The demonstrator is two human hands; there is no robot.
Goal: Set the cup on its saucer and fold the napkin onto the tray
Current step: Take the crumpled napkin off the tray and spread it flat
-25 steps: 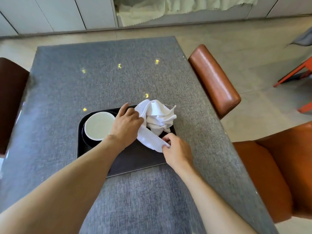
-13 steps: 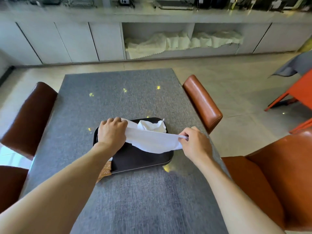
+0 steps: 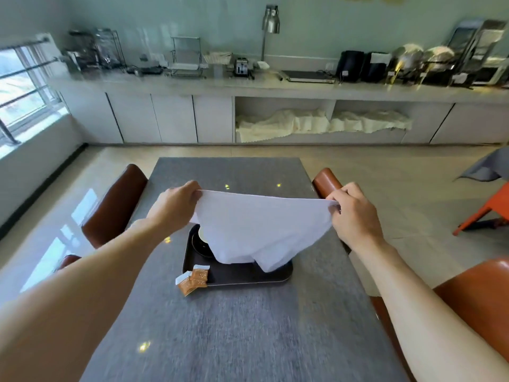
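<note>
A white napkin [image 3: 259,227] hangs spread in the air above the black tray [image 3: 245,277]. My left hand [image 3: 176,205] pinches its left top corner and my right hand [image 3: 352,213] pinches its right top corner. The cloth's lower edge droops down to the tray. Behind the napkin's left side I see part of a white cup [image 3: 203,235] on a dark saucer [image 3: 199,245] at the tray's far left. Most of the cup and saucer is hidden by the cloth.
Two orange sachets [image 3: 192,279] lie at the tray's near left corner, partly on the grey table [image 3: 234,332]. Brown leather chairs [image 3: 115,205] stand on both sides. A long counter with appliances [image 3: 275,78] runs along the far wall.
Both hands have lifted the napkin off the tray and pulled it wide apart, so it now hangs open. The view has tilted upward, showing the counter.
</note>
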